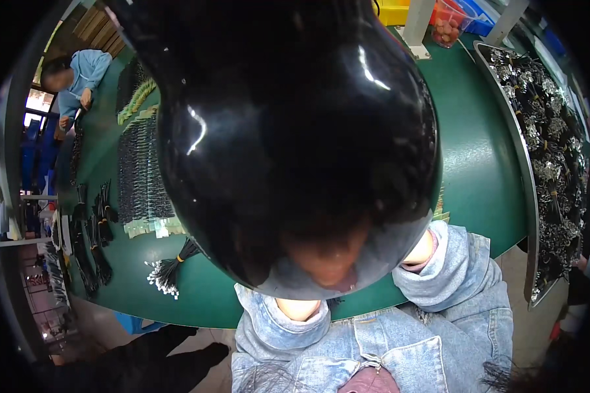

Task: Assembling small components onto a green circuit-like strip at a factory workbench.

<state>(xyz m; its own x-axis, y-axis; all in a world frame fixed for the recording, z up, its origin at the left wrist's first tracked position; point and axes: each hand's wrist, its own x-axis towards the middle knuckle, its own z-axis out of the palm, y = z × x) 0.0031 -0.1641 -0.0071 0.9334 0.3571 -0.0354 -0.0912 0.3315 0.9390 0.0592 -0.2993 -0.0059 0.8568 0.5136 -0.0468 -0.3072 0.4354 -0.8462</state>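
Observation:
A large glossy black rounded housing (295,144) fills the middle of the head view and covers both my hands. Of my left hand (298,308) only the wrist shows, coming out of a light denim cuff below the housing. My right hand (421,251) is likewise hidden past the wrist, at the housing's lower right edge. What either hand holds cannot be seen. Nearest the left wrist lies a bundle of black cables (180,259) with white ends. A few pale green strips (441,206) peek out beyond the right wrist.
On the green table (478,150), rows of black pieces with green strips (141,177) lie left. More tied black cable bundles (97,242) are farther left. A metal tray (526,154) of black cables stands right. A clear tub (447,26) sits behind. Another person (85,75) works far left.

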